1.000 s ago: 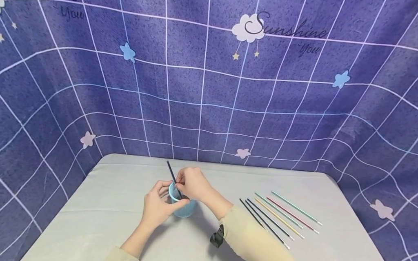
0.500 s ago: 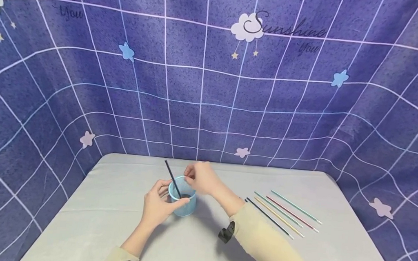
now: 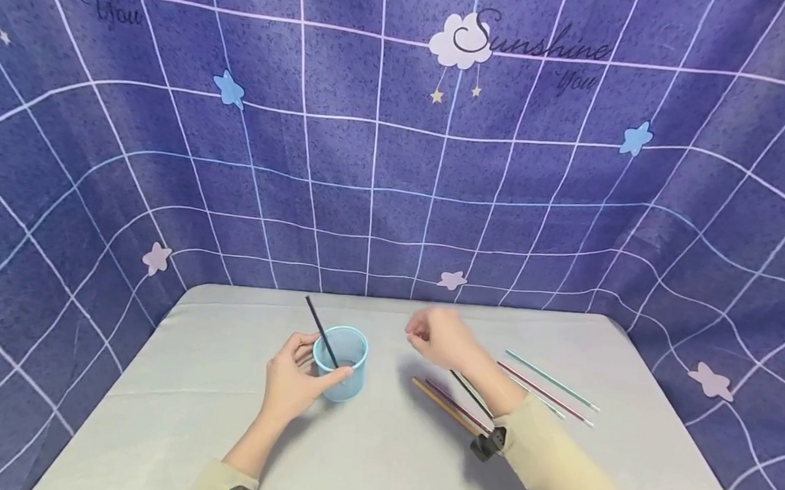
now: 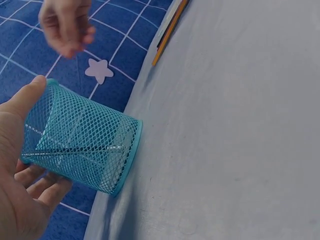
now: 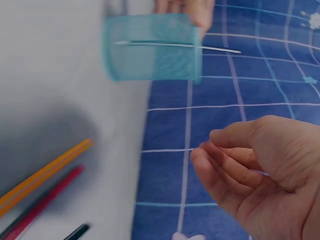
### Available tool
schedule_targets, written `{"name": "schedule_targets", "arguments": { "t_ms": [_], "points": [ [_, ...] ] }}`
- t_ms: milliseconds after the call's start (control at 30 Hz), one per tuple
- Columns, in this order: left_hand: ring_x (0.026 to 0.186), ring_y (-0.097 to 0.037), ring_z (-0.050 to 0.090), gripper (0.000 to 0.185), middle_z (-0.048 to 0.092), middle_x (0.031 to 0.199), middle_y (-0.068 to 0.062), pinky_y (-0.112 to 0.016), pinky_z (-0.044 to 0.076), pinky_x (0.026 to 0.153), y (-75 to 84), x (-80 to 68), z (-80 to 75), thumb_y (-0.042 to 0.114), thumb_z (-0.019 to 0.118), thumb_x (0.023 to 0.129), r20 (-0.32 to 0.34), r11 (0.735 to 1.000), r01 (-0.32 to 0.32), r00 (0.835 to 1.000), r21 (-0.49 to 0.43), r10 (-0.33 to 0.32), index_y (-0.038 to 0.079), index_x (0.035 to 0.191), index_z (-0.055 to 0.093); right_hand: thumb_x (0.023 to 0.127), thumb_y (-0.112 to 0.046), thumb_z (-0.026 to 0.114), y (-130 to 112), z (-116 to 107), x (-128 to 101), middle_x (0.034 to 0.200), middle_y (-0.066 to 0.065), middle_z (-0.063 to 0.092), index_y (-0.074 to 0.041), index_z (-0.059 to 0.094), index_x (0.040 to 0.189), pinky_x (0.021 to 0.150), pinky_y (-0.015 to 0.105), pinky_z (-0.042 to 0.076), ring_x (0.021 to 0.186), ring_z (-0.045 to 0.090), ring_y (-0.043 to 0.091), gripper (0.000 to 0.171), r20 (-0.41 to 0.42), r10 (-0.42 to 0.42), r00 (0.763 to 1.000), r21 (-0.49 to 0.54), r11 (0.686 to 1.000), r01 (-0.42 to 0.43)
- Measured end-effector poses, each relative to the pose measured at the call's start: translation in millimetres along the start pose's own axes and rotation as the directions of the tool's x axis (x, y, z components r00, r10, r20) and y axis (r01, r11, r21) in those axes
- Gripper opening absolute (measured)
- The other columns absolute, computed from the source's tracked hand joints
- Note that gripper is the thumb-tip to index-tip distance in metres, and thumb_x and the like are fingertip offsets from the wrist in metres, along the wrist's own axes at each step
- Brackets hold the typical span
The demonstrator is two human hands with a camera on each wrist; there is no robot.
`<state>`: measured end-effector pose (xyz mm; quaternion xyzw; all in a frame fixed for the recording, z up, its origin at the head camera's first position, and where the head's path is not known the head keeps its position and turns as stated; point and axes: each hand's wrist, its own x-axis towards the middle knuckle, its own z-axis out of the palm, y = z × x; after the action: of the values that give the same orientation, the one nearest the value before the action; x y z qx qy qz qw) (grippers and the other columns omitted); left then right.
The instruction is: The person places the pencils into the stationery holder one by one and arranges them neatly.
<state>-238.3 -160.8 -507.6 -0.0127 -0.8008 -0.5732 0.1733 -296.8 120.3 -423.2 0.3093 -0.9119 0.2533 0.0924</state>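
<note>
Right hand (image 3: 443, 340) moved off cup (image 3: 340, 362), empty

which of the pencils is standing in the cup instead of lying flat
The black pencil, leaning in the blue mesh cup held by the left hand; the others lie on the table.

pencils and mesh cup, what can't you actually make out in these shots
- Pencils, head view: the right hand and sleeve cover part of the row, so a full count is not possible.
- Pencils, right wrist view: blurred and cut off by the bottom edge.
- Mesh cup, head view: the black pencil tip inside is hidden by the wall.
- Left hand, left wrist view: fingers behind the cup are partly hidden.
</note>
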Motion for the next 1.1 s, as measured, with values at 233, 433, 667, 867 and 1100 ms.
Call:
{"name": "schedule_targets", "arguments": {
  "t_ms": [233,433,667,867,1100],
  "points": [
    [0.122,-0.035,0.074,0.069,0.076,0.130,-0.018,-0.044,0.064,0.102,0.9,-1.0,1.9,0.027,0.104,0.067,0.002,0.999,-0.028,1.000,0.026,0.028,0.005,0.120,0.066,0.088,-0.003,0.077,18.4,21.8,-50.8,0.077,0.002,0.078,-0.006,0.075,0.086,0.064,0.021,0.063,0.067,0.072,0.011,0.005,0.043,-0.068,0.997,-0.137,0.988,0.074],
    [0.122,-0.034,0.074,0.069,0.076,0.131,-0.017,-0.044,0.064,0.102,1.3,-1.9,0.1,0.027,0.104,0.067,0.007,0.999,-0.028,1.000,0.038,0.028,0.004,0.120,0.065,0.089,-0.005,0.080,20.0,32.5,-83.0,0.072,0.001,0.076,-0.008,0.074,0.082,0.056,0.016,0.056,0.061,0.066,0.009,0.010,0.054,-0.065,0.996,-0.210,0.975,0.075],
    [0.123,-0.034,0.074,0.069,0.075,0.132,-0.017,-0.043,0.064,0.103,0.6,-0.3,-0.4,0.027,0.104,0.068,0.013,0.999,-0.028,1.000,0.035,0.028,0.005,0.120,0.065,0.086,-0.006,0.084,28.1,32.9,-97.6,0.068,-0.005,0.071,-0.011,0.072,0.078,0.054,0.015,0.053,0.060,0.061,0.003,0.014,0.078,-0.036,0.996,-0.217,0.975,0.052],
    [0.123,-0.033,0.074,0.070,0.075,0.131,-0.017,-0.043,0.064,0.103,1.8,0.2,-1.7,0.027,0.104,0.067,0.011,0.999,-0.020,1.000,0.035,0.020,0.005,0.121,0.065,0.086,-0.007,0.084,31.1,33.2,-101.2,0.064,-0.008,0.065,-0.012,0.070,0.075,0.051,0.012,0.045,0.058,0.048,-0.004,0.018,0.097,-0.024,0.995,-0.200,0.979,0.043],
    [0.124,-0.035,0.073,0.069,0.075,0.132,-0.017,-0.046,0.064,0.103,1.9,0.0,-1.5,0.028,0.104,0.067,0.011,0.999,-0.027,1.000,0.030,0.027,0.006,0.120,0.065,0.084,-0.005,0.082,33.7,22.1,-90.7,0.067,-0.009,0.067,-0.010,0.073,0.081,0.054,0.014,0.049,0.059,0.050,-0.004,0.010,0.130,-0.005,0.992,-0.084,0.996,0.016]
  ]
}}
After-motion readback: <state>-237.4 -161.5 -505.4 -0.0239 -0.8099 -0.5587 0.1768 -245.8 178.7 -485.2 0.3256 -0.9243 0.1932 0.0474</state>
